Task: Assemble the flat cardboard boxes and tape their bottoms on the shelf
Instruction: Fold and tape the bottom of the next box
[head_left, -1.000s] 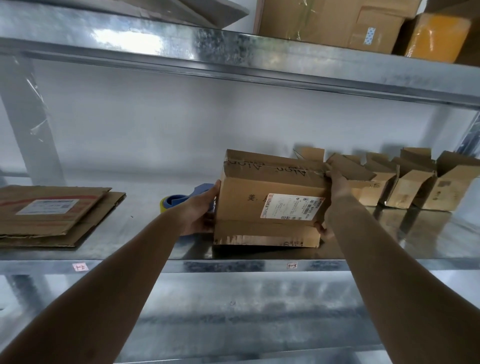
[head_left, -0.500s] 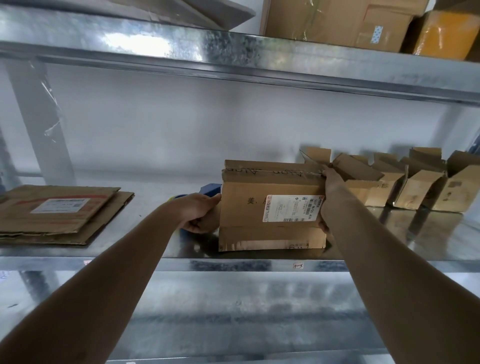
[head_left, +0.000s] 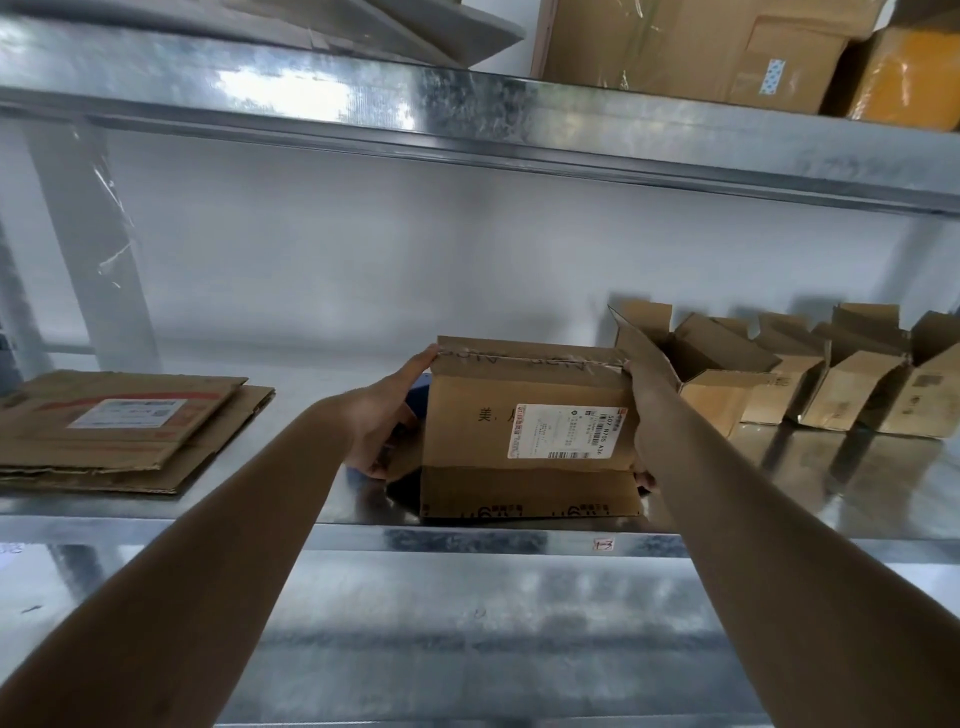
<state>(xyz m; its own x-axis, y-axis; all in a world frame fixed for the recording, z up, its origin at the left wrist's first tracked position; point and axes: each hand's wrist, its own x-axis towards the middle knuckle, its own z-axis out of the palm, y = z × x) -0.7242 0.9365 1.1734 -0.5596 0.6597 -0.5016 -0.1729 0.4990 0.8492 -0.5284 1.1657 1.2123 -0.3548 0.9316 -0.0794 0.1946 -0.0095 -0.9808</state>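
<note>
- Box stood at shelf front edge, label facing cam, long axis L-R.
- Left hand flat vs its left side; right hand gripped right side.
- Open boxes by right end, insides unseen.

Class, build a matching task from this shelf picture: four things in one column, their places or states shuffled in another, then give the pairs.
Things:
1. flat cardboard stack
2. labelled box
3. small open boxes
4. yellow parcel

Places or states:
A. upper shelf, right end
B. held between left hand and right hand
C. lying flat, left end
D. row at right, flaps up

Pairs: 1-C, 2-B, 3-D, 4-A
</note>
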